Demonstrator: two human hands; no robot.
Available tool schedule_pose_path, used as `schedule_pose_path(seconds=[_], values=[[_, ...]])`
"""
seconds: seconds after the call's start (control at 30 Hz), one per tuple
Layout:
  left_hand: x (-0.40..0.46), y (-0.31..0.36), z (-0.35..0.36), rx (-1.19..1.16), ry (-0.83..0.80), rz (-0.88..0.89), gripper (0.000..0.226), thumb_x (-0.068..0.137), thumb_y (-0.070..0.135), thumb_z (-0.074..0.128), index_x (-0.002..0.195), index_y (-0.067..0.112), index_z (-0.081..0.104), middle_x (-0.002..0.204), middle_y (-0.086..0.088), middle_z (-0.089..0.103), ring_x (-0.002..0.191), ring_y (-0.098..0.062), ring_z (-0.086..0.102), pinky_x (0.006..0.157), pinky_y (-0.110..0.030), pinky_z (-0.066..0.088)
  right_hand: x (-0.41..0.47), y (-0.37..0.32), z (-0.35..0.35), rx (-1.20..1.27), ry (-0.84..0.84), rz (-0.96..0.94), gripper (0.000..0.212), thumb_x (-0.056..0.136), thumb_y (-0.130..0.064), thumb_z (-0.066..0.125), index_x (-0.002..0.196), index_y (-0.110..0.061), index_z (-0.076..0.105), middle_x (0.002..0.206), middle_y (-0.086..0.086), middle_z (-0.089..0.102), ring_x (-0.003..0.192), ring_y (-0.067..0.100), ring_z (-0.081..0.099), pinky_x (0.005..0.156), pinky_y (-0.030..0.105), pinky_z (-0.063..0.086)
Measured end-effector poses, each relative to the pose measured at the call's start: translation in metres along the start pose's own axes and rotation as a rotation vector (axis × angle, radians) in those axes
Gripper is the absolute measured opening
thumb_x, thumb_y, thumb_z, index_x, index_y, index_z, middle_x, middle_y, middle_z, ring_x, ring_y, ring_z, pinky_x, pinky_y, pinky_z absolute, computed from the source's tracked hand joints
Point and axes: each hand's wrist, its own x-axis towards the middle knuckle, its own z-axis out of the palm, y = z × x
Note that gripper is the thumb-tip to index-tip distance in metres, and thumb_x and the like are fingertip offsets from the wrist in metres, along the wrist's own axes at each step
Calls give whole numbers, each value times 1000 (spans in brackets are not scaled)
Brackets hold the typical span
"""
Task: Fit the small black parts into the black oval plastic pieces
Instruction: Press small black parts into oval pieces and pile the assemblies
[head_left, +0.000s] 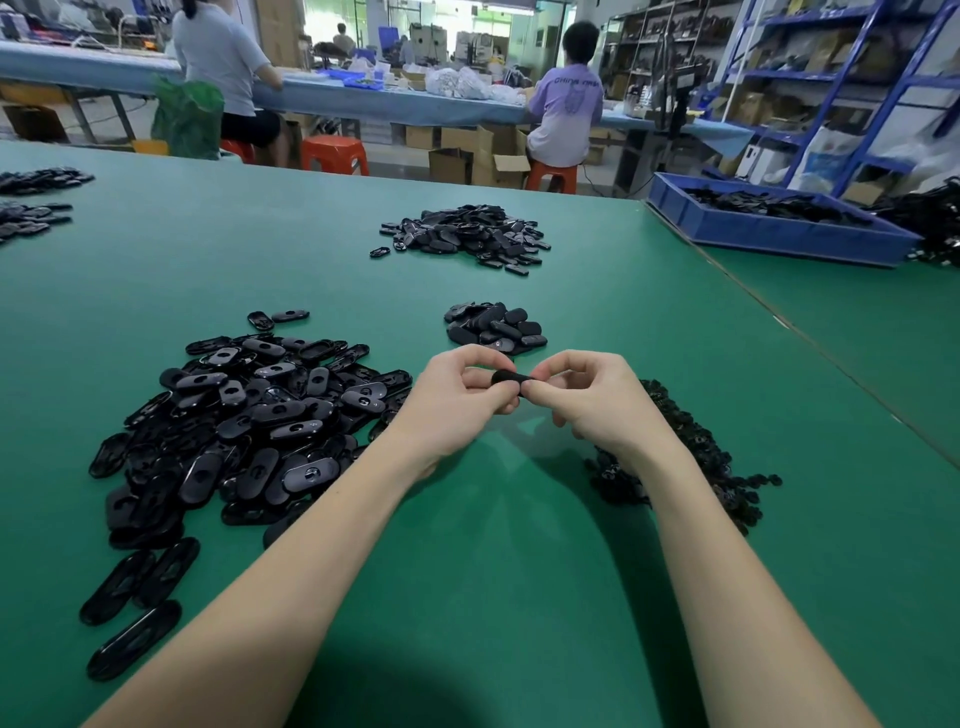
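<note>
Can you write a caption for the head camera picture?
Both hands pinch one black oval piece above the green table.

- The one camera sat on my head, looking forward and down across the green table.
- My forearms filled the near edge; my hands came close below centre.
- Its wide angle reached the far shelving.

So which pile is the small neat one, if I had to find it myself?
Start at the green table and find the two hands at its middle. Just beyond them sits the small pile. Unlike the big sprawling heap to the left, it is compact.
</note>
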Motion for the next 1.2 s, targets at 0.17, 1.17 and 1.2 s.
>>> schedule_pose_path(seconds=[0.17, 1.17, 1.2], values=[[0, 1, -4, -34, -7, 10, 13, 89, 2, 71, 96, 13, 68, 78, -4, 76, 68, -11, 71, 72, -16, 55, 0, 4, 7, 81, 20, 13, 11, 86, -17, 78, 82, -16, 68, 56, -13, 61, 46, 3, 51, 42, 9, 33], [13, -12, -23, 549, 116, 362, 16, 81, 26, 79, 93, 32, 70, 89, 22, 70, 85, 6, 62, 68, -3, 40, 5, 15, 12, 271, 69, 55, 12, 86, -29, 79, 95, -26, 72, 80, -14, 74, 55, 1, 59, 49, 10, 41], [17, -13, -24, 559, 166, 375, 17, 80, 27, 80, 91, 33, 70, 88, 24, 69, 84, 4, 61, 68, -3, 39, 6, 16, 13, 255, 89, 49, 12, 86, -30, 79, 95, -25, 72, 85, -11, 75, 57, 1, 60, 50, 10, 41]])
